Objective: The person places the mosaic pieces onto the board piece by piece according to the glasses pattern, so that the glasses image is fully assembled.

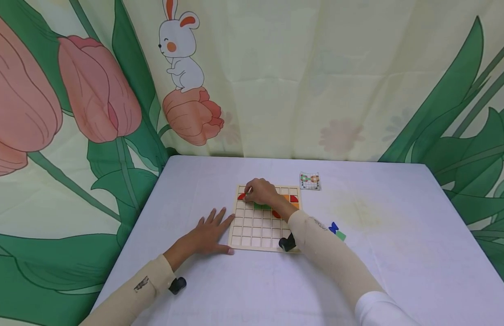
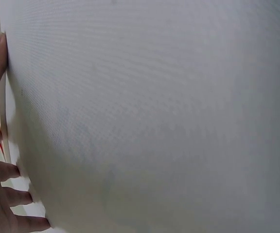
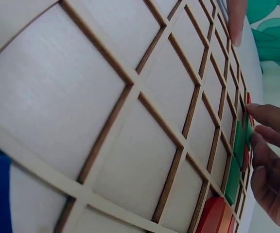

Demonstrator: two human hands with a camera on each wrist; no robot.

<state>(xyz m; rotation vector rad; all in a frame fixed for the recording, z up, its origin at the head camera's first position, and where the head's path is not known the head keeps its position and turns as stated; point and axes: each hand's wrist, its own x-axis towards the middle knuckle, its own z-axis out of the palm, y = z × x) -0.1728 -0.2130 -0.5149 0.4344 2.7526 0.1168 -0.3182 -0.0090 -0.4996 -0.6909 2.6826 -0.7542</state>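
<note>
A wooden grid board [image 1: 252, 232] lies on the table, with coloured pieces in its upper rows. My right hand [image 1: 261, 191] reaches over its upper left part. Its curled fingers pinch a small green piece [image 3: 248, 127] right at the grid, partly hidden by the fingertips. Beside them sits a red rounded piece [image 1: 241, 196]. Green pieces [image 3: 233, 179] fill cells nearby, and a red piece [image 3: 211, 213] lies closer to the wrist camera. My left hand [image 1: 211, 235] rests on the table with fingers spread, fingertips at the board's left edge.
A small printed pattern card [image 1: 310, 181] lies beyond the board's top right corner. Right of the board, by the right sleeve, are a blue piece [image 1: 333, 227] and a green piece [image 1: 340, 235]. A patterned curtain [image 1: 276, 90] hangs behind the white table [image 1: 398, 244].
</note>
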